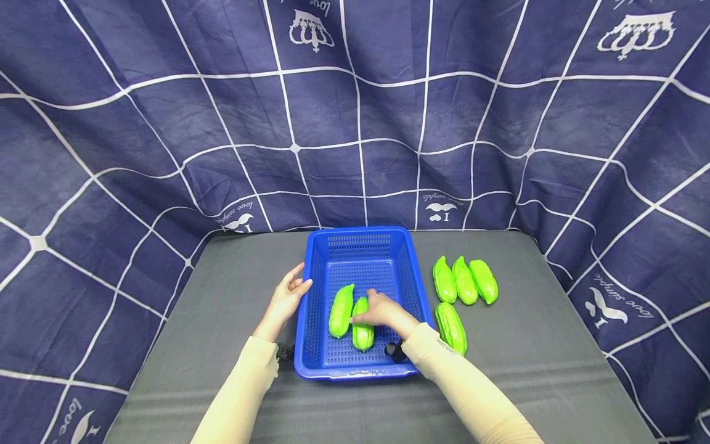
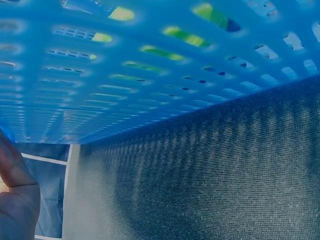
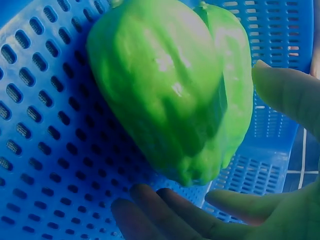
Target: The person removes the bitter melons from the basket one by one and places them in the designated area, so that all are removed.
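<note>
Inside the blue plastic basket [image 1: 355,373], two light-green ridged gourds lie side by side: a left gourd [image 1: 341,311] and a right gourd [image 1: 363,336]. My right hand [image 1: 381,310] is over the right one, partly covering it. In the right wrist view, the fingers and thumb of that hand are spread apart beside the near gourd [image 3: 160,85], with a gap showing between them and it. My left hand [image 1: 288,295] is at the basket's left rim, fingers loosely bent; whether it touches the rim is hard to tell. Only part of it shows in the left wrist view.
Right of the basket, on the grey table [image 1: 233,345], three more gourds lie in a row, among them a middle gourd [image 1: 465,282]. Another gourd [image 1: 452,327] lies nearer, partly behind the right sleeve. A navy curtain [image 1: 388,117] with white lines surrounds the table.
</note>
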Tool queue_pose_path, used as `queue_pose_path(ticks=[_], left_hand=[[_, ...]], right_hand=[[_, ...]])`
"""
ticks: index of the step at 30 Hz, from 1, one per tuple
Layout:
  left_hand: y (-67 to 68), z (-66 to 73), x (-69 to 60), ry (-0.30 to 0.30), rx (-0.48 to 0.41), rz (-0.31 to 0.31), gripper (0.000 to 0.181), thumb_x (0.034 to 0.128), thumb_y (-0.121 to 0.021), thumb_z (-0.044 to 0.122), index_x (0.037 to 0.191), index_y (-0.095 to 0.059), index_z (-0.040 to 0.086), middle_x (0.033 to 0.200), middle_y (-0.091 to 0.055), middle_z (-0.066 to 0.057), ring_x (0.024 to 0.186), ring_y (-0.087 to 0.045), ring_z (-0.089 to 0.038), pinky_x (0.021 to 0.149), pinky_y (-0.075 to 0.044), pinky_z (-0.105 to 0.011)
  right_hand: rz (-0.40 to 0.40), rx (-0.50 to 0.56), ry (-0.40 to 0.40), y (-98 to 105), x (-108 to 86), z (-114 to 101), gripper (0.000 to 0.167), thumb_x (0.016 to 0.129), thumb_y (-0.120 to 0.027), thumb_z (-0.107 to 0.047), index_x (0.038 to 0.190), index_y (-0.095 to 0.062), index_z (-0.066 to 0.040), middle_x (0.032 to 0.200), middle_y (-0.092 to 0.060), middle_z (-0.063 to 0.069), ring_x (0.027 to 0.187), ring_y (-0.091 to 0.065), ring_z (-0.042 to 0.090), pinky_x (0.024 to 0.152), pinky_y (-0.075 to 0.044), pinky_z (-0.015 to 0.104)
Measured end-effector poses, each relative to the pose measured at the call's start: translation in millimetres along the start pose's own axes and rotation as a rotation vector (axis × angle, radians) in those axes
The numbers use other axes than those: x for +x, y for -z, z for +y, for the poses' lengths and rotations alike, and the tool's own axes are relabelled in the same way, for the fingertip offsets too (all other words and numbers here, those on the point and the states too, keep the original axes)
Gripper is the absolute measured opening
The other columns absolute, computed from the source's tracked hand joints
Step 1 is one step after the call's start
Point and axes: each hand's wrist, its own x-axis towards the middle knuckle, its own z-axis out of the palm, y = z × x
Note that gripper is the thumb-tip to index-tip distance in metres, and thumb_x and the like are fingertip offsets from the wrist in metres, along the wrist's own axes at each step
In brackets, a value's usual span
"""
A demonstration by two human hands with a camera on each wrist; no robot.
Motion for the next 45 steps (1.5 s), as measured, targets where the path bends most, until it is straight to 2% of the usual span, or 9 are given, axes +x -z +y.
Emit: queue_pose_path(ticks=[4, 19, 29, 31, 34, 38, 45], left_hand=[[-0.3, -1.2, 1.3, 0.006, 0.002, -0.004, 0.058, 0.0991, -0.059, 0.014, 0.152, -0.036, 0.009, 0.118, -0.064, -0.027, 0.081, -0.063, -0.007, 0.073, -0.051, -0.022], [-0.8, -0.7, 1.2, 0.013, -0.002, 0.000, 0.058, 0.0994, -0.059, 0.014, 0.152, -0.035, 0.009, 0.120, -0.062, -0.028, 0.087, -0.065, -0.014, 0.073, -0.050, -0.021], [-1.0, -0.7, 2.2, 0.008, 0.002, 0.008, 0.058, 0.0991, -0.059, 0.014, 0.152, -0.036, 0.012, 0.119, -0.064, -0.027, 0.086, -0.065, -0.013, 0.074, -0.051, -0.022], [-0.9, -0.6, 1.9, 0.011, 0.005, 0.007, 0.058, 0.0990, -0.059, 0.014, 0.152, -0.036, 0.012, 0.119, -0.064, -0.027, 0.086, -0.065, -0.013, 0.074, -0.051, -0.023], [-0.7, -0.1, 0.8, 0.013, 0.005, 0.006, 0.058, 0.0988, -0.060, 0.014, 0.152, -0.037, 0.011, 0.118, -0.064, -0.027, 0.085, -0.065, -0.013, 0.073, -0.051, -0.023], [-0.3, -0.2, 0.3, 0.002, -0.004, 0.007, 0.058, 0.0987, -0.060, 0.014, 0.152, -0.037, 0.008, 0.118, -0.064, -0.028, 0.087, -0.066, -0.014, 0.072, -0.051, -0.021], [0.2, 1.7, -0.4, -0.011, 0.002, 0.006, 0.057, 0.0992, -0.059, 0.014, 0.151, -0.037, 0.007, 0.118, -0.063, -0.029, 0.088, -0.066, -0.016, 0.072, -0.050, -0.020]], right_hand=[[-0.008, 0.004, 0.000, -2.6, 0.2, 1.2, 0.093, 0.079, -0.079, -0.041, 0.143, -0.036, 0.011, 0.142, -0.047, 0.032, 0.134, -0.044, 0.044, 0.110, -0.037, 0.055], [-0.022, -0.041, -0.044, -9.4, 2.2, -1.7, 0.086, 0.077, -0.082, -0.038, 0.137, -0.041, 0.008, 0.128, -0.056, 0.028, 0.125, -0.052, 0.041, 0.105, -0.042, 0.053], [-0.012, -0.034, -0.018, -8.1, 3.4, -3.2, 0.088, 0.074, -0.084, -0.029, 0.139, -0.040, 0.010, 0.129, -0.057, 0.029, 0.124, -0.054, 0.041, 0.106, -0.042, 0.051], [-0.008, -0.021, -0.017, -8.4, 3.4, -3.0, 0.088, 0.074, -0.085, -0.027, 0.140, -0.040, 0.010, 0.127, -0.059, 0.029, 0.119, -0.058, 0.039, 0.103, -0.045, 0.049], [-0.014, 0.014, -0.026, -8.9, 3.3, -2.5, 0.089, 0.073, -0.085, -0.024, 0.141, -0.038, 0.010, 0.123, -0.060, 0.028, 0.102, -0.065, 0.035, 0.089, -0.054, 0.044], [-0.010, 0.039, -0.042, -8.6, 3.4, -2.2, 0.089, 0.073, -0.085, -0.022, 0.143, -0.038, 0.008, 0.120, -0.062, 0.025, 0.085, -0.066, 0.029, 0.071, -0.056, 0.036], [0.028, 0.025, -0.039, -4.8, 2.7, -2.2, 0.085, 0.072, -0.086, -0.023, 0.139, -0.043, 0.006, 0.115, -0.064, 0.022, 0.089, -0.065, 0.029, 0.076, -0.056, 0.038]])
